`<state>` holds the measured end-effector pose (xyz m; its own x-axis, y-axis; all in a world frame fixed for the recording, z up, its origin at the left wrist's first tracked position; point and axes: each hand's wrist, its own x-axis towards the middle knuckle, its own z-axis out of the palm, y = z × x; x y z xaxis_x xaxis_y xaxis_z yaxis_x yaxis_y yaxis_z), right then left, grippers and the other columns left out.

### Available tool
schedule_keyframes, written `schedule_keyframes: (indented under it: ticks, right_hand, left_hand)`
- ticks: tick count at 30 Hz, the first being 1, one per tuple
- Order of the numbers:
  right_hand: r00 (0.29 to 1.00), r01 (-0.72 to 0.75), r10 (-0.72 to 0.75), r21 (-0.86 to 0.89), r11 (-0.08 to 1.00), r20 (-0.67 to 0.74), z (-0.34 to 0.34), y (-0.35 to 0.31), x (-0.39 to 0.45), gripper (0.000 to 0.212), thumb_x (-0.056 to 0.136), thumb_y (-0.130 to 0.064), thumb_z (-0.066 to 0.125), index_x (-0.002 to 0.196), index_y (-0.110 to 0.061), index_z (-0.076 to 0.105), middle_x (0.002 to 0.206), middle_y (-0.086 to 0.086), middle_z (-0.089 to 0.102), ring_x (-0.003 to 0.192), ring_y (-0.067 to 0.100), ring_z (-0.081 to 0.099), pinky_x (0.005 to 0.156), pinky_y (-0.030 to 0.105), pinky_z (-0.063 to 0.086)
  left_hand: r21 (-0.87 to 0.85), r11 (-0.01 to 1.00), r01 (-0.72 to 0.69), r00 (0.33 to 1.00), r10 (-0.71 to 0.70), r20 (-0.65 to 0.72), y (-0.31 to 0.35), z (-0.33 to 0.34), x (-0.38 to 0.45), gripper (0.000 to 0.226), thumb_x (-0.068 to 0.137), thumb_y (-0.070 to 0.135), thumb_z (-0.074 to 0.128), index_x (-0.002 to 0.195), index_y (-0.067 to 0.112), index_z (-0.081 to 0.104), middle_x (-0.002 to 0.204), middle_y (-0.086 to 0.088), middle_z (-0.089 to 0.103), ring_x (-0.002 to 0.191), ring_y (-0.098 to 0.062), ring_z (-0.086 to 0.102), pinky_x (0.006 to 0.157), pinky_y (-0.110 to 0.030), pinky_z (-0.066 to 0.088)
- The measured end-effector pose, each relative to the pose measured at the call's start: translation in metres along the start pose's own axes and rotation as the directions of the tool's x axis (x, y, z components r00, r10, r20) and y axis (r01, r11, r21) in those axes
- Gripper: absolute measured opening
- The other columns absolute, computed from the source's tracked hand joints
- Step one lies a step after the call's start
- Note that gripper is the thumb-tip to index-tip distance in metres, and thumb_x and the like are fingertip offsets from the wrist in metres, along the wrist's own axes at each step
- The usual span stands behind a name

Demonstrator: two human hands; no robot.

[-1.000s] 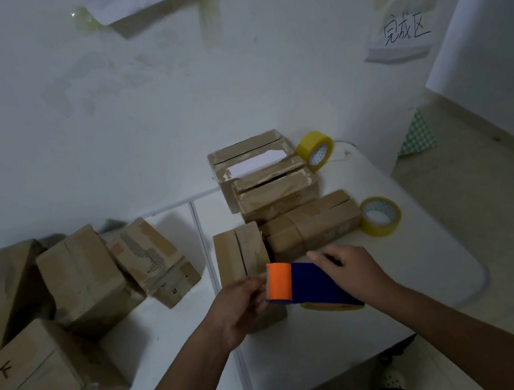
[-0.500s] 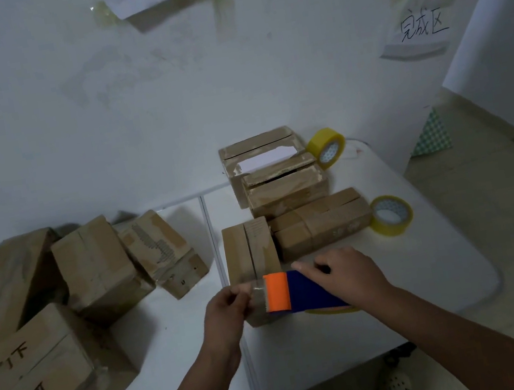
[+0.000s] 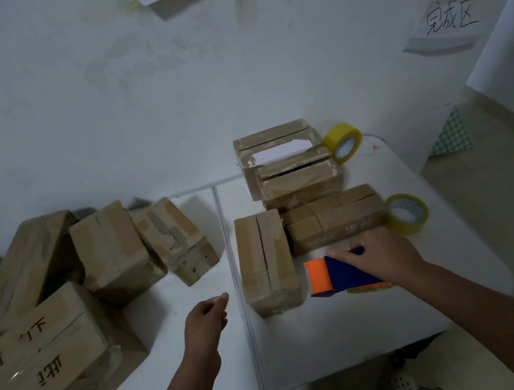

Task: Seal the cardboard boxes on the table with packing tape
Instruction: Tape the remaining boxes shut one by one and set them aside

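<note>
My right hand [image 3: 383, 258] grips a blue and orange tape dispenser [image 3: 336, 273] just right of a small upright cardboard box [image 3: 265, 261] with a slit down its top. My left hand [image 3: 206, 319] hovers over the white table [image 3: 340, 334] left of that box, fingers loosely curled, thumb and forefinger close together, holding nothing I can see. Behind the box lies a flat box [image 3: 334, 217], and further back two boxes with gaping tops [image 3: 291, 165] stand one behind the other.
Two yellow tape rolls sit on the right, one upright by the wall [image 3: 344, 142], one flat [image 3: 406, 212]. Several sealed boxes [image 3: 111, 249] pile up on the left, a large printed one [image 3: 35, 364] nearest. The table edge drops off at right.
My left hand let go of the dispenser's orange end and drew back to the left. The dispenser shifted right, off the small box's near end.
</note>
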<state>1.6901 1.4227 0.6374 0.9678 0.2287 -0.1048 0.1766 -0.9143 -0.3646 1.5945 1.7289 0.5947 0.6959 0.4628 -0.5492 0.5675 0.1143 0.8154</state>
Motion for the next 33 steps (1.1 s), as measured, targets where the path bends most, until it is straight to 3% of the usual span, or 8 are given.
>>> schedule_keyframes:
  ticks: [4,9,17,22,26,33]
  right_hand:
    - [1.000,0.011,-0.011,-0.064,0.998,0.014,0.001,-0.001,0.003,0.069,0.076,-0.082,0.042,0.049,-0.019,0.047,0.048,-0.003,0.049,0.047,0.011,0.050,0.047,0.024,0.029]
    - [1.000,0.009,-0.007,-0.085,0.996,0.026,0.005,-0.001,0.010,0.071,0.076,-0.084,0.041,0.054,-0.018,0.057,0.052,-0.002,0.055,0.050,0.010,0.054,0.048,0.025,0.035]
    - [0.997,-0.009,0.020,-0.156,0.988,0.069,0.018,0.004,0.020,0.069,0.078,-0.083,0.039,0.057,-0.019,0.054,0.055,-0.003,0.055,0.053,0.009,0.054,0.049,0.023,0.033]
    - [0.985,-0.075,0.099,-0.162,0.984,0.143,0.027,0.002,0.021,0.064,0.081,-0.079,0.041,0.056,-0.020,0.045,0.058,-0.002,0.049,0.053,0.010,0.049,0.048,0.024,0.028]
    - [0.980,-0.044,0.074,-0.159,0.986,0.186,0.040,-0.008,0.016,0.062,0.083,-0.078,0.039,0.059,-0.022,0.045,0.061,-0.004,0.049,0.055,0.008,0.047,0.051,0.024,0.032]
    - [0.976,-0.078,0.096,-0.096,0.992,0.196,0.057,-0.008,0.015,0.062,0.085,-0.076,0.039,0.065,-0.019,0.051,0.063,-0.003,0.050,0.057,0.010,0.051,0.050,0.023,0.036]
  left_hand:
    - [0.021,1.000,0.003,0.999,-0.003,-0.038,-0.014,0.007,-0.001,0.019,0.092,0.026,0.069,0.100,0.010,0.064,0.105,-0.005,0.064,0.098,-0.021,0.060,0.087,-0.035,0.047]
    - [0.077,0.996,0.043,0.996,-0.036,-0.084,-0.021,0.015,0.002,0.034,0.088,0.031,0.073,0.109,0.006,0.061,0.109,-0.010,0.063,0.103,-0.026,0.059,0.098,-0.044,0.049]
    - [0.144,0.989,0.027,0.995,-0.013,-0.097,-0.013,0.031,-0.003,0.052,0.082,0.037,0.079,0.115,0.013,0.047,0.101,-0.004,0.053,0.094,-0.019,0.054,0.082,-0.033,0.041]
    - [0.216,0.976,0.009,0.995,0.012,-0.099,-0.018,0.036,0.006,0.058,0.077,0.039,0.083,0.116,0.012,0.049,0.108,-0.009,0.055,0.100,-0.023,0.056,0.079,-0.032,0.044]
    - [0.302,0.953,-0.007,0.995,0.037,-0.095,-0.012,0.020,0.022,0.059,0.076,0.039,0.084,0.116,0.011,0.050,0.105,-0.007,0.056,0.095,-0.021,0.056,0.077,-0.031,0.045]
    - [0.349,0.937,0.026,0.999,-0.039,0.029,-0.002,0.007,0.035,0.056,0.080,0.044,0.078,0.116,0.015,0.048,0.105,-0.001,0.053,0.094,-0.015,0.053,0.074,-0.027,0.042]
